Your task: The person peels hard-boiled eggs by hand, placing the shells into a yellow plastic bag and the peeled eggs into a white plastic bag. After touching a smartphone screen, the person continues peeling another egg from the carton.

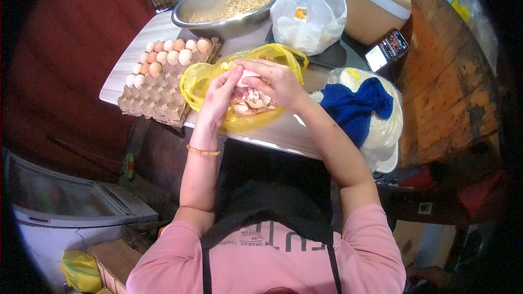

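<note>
Over a yellow plastic bag (199,90), my left hand (220,92) and my right hand (275,81) meet around a white egg (249,78). Fingers of both hands are closed on it and cover much of its surface. Beneath them, the bag's mouth is spread wide, with broken eggshells (255,103) piled inside. To the left of my left hand, a cardboard egg tray (155,98) holds brown and white eggs (173,57) in its far rows; the near cups hold none.
Behind the bag stand a large metal bowl (226,24) of pale shredded food, a white plastic bag (309,16) and a beige lidded container (376,5). A phone (387,50) leans at the right, near a blue cloth (357,106) lying on a clear bag (387,125).
</note>
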`<state>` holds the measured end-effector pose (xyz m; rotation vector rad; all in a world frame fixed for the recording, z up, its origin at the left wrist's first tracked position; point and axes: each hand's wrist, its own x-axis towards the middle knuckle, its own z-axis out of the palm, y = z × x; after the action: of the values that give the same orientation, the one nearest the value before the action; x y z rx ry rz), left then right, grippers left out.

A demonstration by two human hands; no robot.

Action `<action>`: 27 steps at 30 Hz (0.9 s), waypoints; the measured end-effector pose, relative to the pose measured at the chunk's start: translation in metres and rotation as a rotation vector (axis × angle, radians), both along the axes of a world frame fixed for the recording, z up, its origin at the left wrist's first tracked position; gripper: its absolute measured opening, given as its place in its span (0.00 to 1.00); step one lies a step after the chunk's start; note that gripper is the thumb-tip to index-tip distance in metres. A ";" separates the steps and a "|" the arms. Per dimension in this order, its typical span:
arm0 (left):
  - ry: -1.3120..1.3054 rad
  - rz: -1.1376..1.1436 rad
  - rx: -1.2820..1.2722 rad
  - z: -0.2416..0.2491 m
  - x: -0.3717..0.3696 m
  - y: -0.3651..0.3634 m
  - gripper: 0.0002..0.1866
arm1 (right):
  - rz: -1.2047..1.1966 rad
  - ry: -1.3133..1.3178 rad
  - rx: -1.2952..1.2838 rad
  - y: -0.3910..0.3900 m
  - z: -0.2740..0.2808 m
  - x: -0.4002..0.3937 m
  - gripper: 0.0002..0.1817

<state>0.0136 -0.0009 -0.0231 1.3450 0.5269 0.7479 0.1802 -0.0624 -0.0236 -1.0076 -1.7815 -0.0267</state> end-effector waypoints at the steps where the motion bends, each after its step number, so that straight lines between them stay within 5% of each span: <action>1: 0.000 0.000 -0.001 0.001 0.000 0.000 0.19 | 0.000 0.000 -0.001 0.000 0.000 0.000 0.20; 16: 0.228 0.214 0.267 0.007 0.005 0.001 0.24 | -0.110 0.004 0.126 0.003 -0.002 -0.007 0.14; 27: -0.015 0.161 -0.157 0.003 0.019 -0.010 0.23 | -0.094 0.211 0.102 -0.002 0.005 -0.015 0.07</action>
<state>0.0330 -0.0112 -0.0199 1.1596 0.6742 0.8298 0.1650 -0.0647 -0.0190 -0.9821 -1.5256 -0.0671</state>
